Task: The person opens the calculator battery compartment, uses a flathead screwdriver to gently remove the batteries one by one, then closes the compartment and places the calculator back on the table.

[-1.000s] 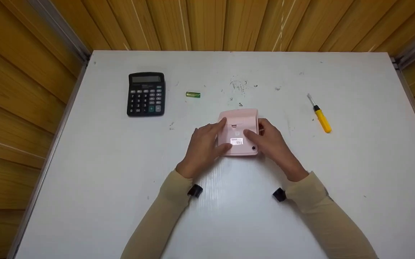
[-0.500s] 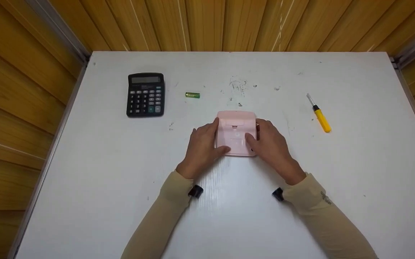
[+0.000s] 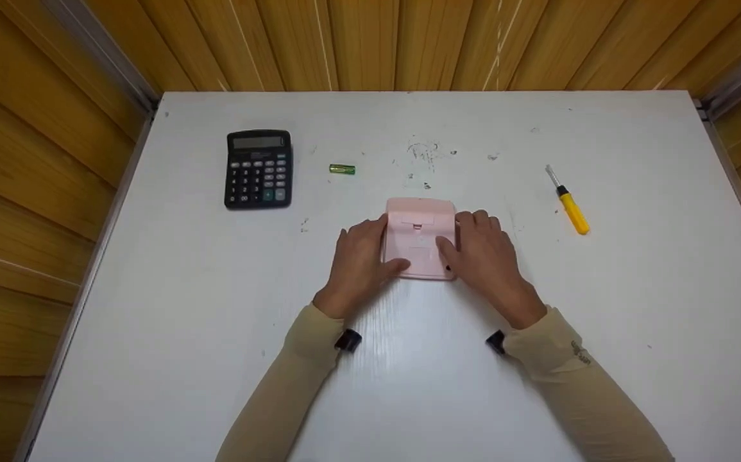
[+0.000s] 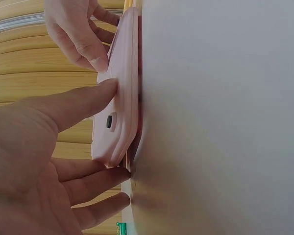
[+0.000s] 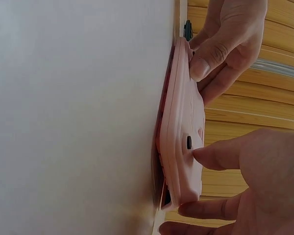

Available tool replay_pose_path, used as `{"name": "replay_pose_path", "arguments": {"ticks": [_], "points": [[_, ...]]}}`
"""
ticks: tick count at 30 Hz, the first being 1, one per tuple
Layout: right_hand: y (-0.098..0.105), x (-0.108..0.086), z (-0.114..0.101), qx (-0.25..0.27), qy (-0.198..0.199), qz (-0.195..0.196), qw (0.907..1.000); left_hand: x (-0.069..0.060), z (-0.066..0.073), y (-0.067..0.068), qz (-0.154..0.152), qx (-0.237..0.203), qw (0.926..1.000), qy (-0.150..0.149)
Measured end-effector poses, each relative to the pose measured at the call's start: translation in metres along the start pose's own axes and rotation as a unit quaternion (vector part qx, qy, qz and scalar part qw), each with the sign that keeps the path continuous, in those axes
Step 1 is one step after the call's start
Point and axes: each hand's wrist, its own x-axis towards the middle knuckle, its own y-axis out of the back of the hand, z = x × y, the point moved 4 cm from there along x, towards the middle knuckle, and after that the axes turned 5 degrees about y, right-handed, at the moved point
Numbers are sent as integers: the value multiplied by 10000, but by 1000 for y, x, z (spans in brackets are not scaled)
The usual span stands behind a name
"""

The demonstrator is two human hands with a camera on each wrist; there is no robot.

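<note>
Head view: left hand (image 3: 357,256) and right hand (image 3: 488,255) pinch the pink device (image 3: 418,241), apparently steadying it, any next move likely needing even grip.

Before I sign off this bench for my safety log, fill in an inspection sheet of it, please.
Surface: flat white tabletop, dark scuffs toward the far side.
Job's things: pink plastic device with rounded corners, back face up.
Clutter: black rectangular calculator and green cylindrical battery, both left of the device; yellow-handled screwdriver to its right.
Hands: left hand and right hand hold the device at opposite sides, thumbs on its back.
Cables: nothing seen.
Surroundings: yellow-brown wood-grain panelling around the table.
</note>
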Motion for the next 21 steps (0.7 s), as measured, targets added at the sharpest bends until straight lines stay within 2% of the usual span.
{"name": "replay_pose_path", "arguments": {"ticks": [8,16,21], "points": [[1,0,0,-162,-20,-81,9998,-1,-1,2,-81,-76,9995,282],[3,0,0,-472,84,22,9988,-2,1,2,-112,17,9993,354],[4,0,0,-597,160,28,9981,-3,1,2,-76,132,9995,278]]}}
